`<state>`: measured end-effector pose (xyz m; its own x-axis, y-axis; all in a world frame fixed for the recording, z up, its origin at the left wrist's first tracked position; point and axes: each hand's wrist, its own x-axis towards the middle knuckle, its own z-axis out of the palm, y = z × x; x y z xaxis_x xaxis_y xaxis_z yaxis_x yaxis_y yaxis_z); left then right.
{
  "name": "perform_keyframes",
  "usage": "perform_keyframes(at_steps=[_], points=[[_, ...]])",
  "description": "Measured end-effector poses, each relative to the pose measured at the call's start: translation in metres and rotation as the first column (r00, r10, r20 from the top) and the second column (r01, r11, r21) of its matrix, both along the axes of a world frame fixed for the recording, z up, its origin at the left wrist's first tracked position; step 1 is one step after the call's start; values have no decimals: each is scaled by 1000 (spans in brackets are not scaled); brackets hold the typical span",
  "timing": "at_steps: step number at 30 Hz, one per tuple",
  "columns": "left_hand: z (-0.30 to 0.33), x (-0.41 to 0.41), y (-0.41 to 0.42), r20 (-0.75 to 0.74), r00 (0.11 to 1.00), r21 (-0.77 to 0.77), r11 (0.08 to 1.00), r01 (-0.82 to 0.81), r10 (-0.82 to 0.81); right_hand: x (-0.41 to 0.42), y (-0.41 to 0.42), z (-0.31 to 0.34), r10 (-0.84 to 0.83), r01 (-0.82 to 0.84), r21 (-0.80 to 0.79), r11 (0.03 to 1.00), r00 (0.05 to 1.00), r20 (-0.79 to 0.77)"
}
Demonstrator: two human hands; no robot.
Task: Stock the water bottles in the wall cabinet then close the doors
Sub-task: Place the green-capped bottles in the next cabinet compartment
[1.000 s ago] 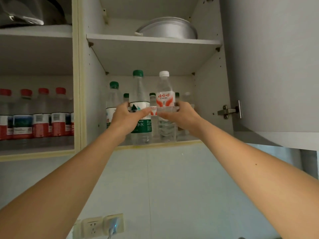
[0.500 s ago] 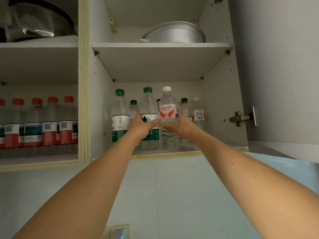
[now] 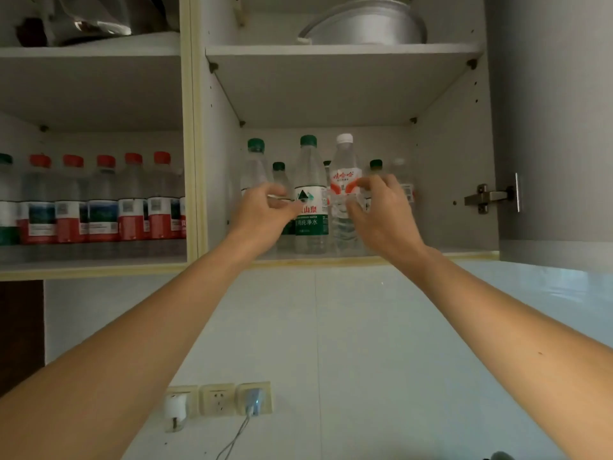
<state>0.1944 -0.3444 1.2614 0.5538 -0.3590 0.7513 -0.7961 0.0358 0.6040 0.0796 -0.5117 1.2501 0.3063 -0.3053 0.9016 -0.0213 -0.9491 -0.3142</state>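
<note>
Both arms reach up from 7 and 5 o'clock into the open cabinet (image 3: 459,154), hands level at the bottle row on its lower shelf (image 3: 431,257). L hand (image 3: 262,210) sits w/ fingers loosely curled, thumb and forefinger tips near each other, in front of the left green-cap bottle (image 3: 253,164) and just beside the label of the mid green-cap bottle (image 3: 310,200); it grips nothing that can be made out. R hand (image 3: 378,210) has fingers bent, tips at the red-and-white label of the white-cap bottle (image 3: 343,167); whether they pinch it or only brush it can't be told. Hands are apart, the mid bottle's label showing between them.

Mid bottle: clear, upright, white-and-green label w/ a dark triangle mark, at the shelf's front edge. White-cap bottle stands upright just at its 3 o'clock, touching or nearly so. Smaller green-cap bottles stand behind, partly hidden.

At 12 o'clock, a metal basin (image 3: 365,24) on the upper shelf. At 9 o'clock, the next bay holds a row of red-cap bottles (image 3: 132,200). At 3 o'clock, the grey door (image 3: 557,127) hangs open on its hinge (image 3: 487,195). At 6 o'clock, wall sockets (image 3: 217,400) w/ plugs.
</note>
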Motion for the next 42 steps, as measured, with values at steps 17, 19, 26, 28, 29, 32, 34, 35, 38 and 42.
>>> perform_keyframes(at_steps=[17, 19, 26, 28, 29, 32, 34, 35, 38, 42], points=[[-297, -13, 121, -287, 949, 235, 970, -60, 128, -17, 123, -285, 451, -219, 542, 811, 825, -341], [-341, -16, 132, -333, 926, 365, 930, -49, 180, -17, 135, -326, 464, -162, 584, 795, 783, -415], [-478, -42, 179, -503, 815, 720, 661, 211, 288, -37, 170, -459, 491, 87, 638, 765, 561, -667], [-507, -48, 190, -503, 803, 785, 558, 269, 319, -44, 179, -492, 523, 170, 649, 742, 459, -718], [-519, -50, 195, -476, 819, 824, 488, 288, 321, -48, 184, -505, 536, 208, 649, 732, 413, -736], [-548, -55, 204, -364, 910, 922, 216, 321, 201, -59, 196, -537, 562, 286, 627, 724, 281, -778], [-562, -53, 210, -260, 961, 966, 36, 257, 98, -64, 205, -551, 584, 322, 625, 711, 226, -780], [-569, -52, 213, -226, 972, 973, -27, 228, 60, -66, 209, -557, 599, 342, 630, 697, 207, -774], [-587, -51, 220, -177, 984, 978, -115, 173, -29, -67, 220, -570, 671, 411, 680, 607, 193, -716], [-596, -47, 221, -127, 984, 989, -90, 116, -122, -62, 227, -577, 725, 445, 731, 518, 224, -651]])
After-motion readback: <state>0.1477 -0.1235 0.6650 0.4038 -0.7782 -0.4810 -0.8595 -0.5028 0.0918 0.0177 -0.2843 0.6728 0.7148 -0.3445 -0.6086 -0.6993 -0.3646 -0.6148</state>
